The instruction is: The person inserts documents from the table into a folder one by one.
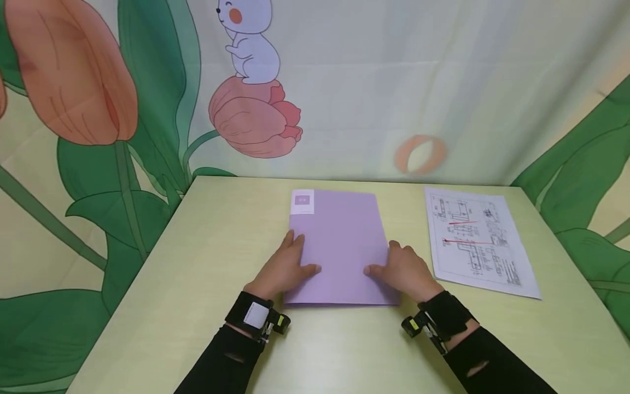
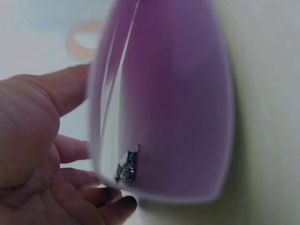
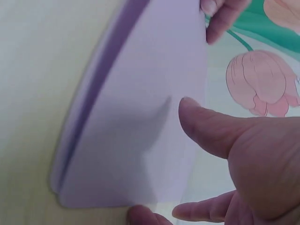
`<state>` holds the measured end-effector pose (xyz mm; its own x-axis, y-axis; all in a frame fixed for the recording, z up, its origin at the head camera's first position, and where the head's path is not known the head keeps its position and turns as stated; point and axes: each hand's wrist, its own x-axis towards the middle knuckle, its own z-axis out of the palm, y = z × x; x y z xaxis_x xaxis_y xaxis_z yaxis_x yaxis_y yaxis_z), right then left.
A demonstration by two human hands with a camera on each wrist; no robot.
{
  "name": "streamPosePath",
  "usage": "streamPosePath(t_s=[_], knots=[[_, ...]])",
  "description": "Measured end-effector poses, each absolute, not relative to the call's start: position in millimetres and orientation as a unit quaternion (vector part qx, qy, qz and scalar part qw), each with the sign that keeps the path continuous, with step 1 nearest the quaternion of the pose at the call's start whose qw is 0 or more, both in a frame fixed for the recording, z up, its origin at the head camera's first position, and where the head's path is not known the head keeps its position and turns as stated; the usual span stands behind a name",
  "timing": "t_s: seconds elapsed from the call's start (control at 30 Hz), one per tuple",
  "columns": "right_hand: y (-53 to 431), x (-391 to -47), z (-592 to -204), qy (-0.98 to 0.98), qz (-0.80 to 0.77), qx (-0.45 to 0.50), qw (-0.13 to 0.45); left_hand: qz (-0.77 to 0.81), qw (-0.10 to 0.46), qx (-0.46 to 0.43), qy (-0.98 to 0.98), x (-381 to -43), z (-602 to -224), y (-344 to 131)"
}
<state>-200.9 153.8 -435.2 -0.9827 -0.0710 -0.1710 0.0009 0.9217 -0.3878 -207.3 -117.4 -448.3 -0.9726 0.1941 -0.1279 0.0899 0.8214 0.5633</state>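
Observation:
A purple paper folder (image 1: pixel 339 241) lies on the table with a white label (image 1: pixel 302 202) in its upper left corner. My left hand (image 1: pixel 283 266) grips its left side, thumb over the cover and fingers along the edge. On the opposite side my right hand (image 1: pixel 406 271) holds the right edge, its thumb (image 3: pixel 197 117) over the cover. The right wrist view shows the near edge slightly parted. In the left wrist view, a white strip with dark printed marks (image 2: pixel 127 166) shows by the folder's side.
To the right of the folder lies a sheet of technical drawings (image 1: pixel 482 241) with red pen strokes. Behind the pale table (image 1: pixel 206 235) hangs a curtain (image 1: pixel 364 82) printed with tulips and a white animal.

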Motion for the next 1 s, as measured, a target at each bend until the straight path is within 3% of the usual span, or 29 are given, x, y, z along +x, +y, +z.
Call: streamPosePath(t_s=[0.4, 0.67, 1.0], knots=[[171.0, -209.3, -432.5, 0.953, -0.261, 0.036, 0.147, 0.293, 0.099, 0.133, 0.942, -198.3, -456.0, -114.8], [192.3, -216.7, -440.9, 0.878, -0.431, 0.094, 0.187, 0.293, 0.108, 0.134, 0.94, -192.4, -457.0, -117.3], [200.6, -213.3, -428.4, 0.815, -0.556, 0.093, 0.13, 0.312, 0.093, 0.16, 0.932, -193.0, -452.8, -122.7]])
